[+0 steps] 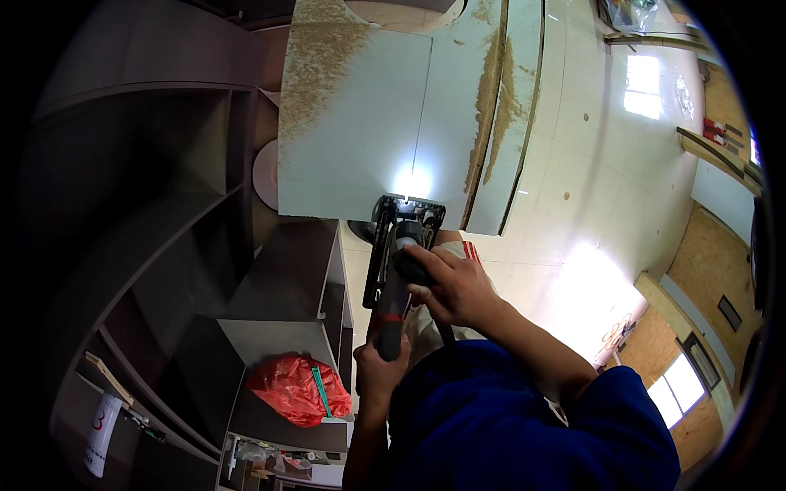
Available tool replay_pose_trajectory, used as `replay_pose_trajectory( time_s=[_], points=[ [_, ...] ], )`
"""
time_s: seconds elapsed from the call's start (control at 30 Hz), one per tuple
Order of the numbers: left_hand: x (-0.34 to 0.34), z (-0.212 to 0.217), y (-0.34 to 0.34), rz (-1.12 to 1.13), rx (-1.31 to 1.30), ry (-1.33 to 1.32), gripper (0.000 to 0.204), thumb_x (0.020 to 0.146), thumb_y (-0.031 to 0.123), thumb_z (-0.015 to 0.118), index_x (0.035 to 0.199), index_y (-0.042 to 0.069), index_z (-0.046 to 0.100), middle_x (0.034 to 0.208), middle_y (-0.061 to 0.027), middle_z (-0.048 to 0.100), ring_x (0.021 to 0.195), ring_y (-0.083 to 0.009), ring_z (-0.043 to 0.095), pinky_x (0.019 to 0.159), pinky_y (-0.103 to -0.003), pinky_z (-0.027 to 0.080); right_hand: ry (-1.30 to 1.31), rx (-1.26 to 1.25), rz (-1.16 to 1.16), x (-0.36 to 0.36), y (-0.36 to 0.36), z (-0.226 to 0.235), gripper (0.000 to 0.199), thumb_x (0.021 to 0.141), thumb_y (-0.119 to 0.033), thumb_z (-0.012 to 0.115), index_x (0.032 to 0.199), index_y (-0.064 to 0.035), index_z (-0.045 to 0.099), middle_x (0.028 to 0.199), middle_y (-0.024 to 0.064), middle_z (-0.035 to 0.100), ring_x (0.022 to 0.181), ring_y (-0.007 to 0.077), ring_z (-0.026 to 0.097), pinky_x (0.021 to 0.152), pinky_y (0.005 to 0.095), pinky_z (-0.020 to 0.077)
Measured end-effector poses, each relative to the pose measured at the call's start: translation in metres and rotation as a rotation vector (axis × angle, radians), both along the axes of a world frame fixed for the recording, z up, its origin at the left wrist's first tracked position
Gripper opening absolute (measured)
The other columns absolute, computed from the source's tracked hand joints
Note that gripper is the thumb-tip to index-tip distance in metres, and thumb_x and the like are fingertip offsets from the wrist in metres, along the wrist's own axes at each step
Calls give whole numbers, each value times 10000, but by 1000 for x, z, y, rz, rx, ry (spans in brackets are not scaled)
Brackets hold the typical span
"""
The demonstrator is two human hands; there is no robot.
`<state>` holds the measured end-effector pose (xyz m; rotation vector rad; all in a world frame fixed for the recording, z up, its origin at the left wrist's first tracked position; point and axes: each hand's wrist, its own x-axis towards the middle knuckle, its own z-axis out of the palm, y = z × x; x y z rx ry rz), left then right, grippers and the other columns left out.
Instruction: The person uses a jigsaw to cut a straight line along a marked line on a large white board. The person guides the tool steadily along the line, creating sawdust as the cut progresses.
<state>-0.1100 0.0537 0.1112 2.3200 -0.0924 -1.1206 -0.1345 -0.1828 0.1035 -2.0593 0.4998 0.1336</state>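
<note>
Both my hands are on a black and grey handheld power saw (393, 299) with a red ring on its handle. My left hand (381, 368) is wrapped round the rear of that handle. My right hand (454, 282) is closed on the black upper body near the front. The saw's base plate (422, 211) lies at the near edge of a pale board (344, 155), and a bright light shines ahead of it. A thin dark line runs away from the saw across the board. Sawdust covers the far left and the right side. The blade is hidden.
A narrow pale strip (512, 139) lies along the board's right side, past a dark gap. Dark cabinet frames (282, 270) stand at left, with a red plastic bag (299, 389) on one. A white tube (102, 434) lies at lower left. Pale floor tiles (565, 164) extend to the right.
</note>
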Motion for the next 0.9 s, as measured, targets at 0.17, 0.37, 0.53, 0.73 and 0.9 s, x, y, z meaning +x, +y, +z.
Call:
replay_pose_trajectory(
  time_s=[0.17, 0.37, 0.53, 0.73, 0.9],
  points=[
    [0, 1, -1, 3, -13, -8, 330, 821, 292, 807, 828, -13, 681, 650, -170, 660, 616, -332, 701, 595, -427, 540, -53, -28, 2, -4, 2, -8, 618, 927, -308, 725, 1452, -61, 512, 898, 109, 594, 653, 297, 630, 528, 408, 514],
    [-1, -2, 2, 2, -1, 4, 359, 807, 344, 800, 881, 1, 722, 653, -194, 683, 649, -370, 737, 601, -437, 573, -45, -15, -6, -4, 1, -7, 616, 927, -309, 725, 1454, -69, 512, 901, 112, 596, 661, 300, 636, 534, 406, 516],
    [-1, 0, -2, 10, -30, -28, 325, 820, 275, 812, 813, -18, 670, 644, -165, 656, 604, -320, 698, 585, -417, 536, -47, -24, -2, -3, 2, -7, 621, 929, -321, 721, 1458, -75, 509, 904, 110, 595, 668, 302, 640, 534, 411, 516],
    [-1, -1, -2, 12, -22, -12, 317, 827, 269, 808, 813, -18, 675, 638, -162, 655, 600, -309, 699, 582, -410, 535, -44, -23, -7, -5, 1, -11, 626, 932, -327, 717, 1467, -83, 503, 889, 109, 590, 677, 303, 637, 533, 415, 514],
    [-2, 0, -2, 5, 6, -7, 308, 834, 265, 804, 820, -18, 683, 640, -160, 660, 595, -305, 699, 581, -406, 535, -51, -36, -1, -4, 1, -11, 628, 928, -326, 720, 1467, -85, 505, 886, 105, 591, 671, 297, 636, 528, 412, 509]
  ],
)
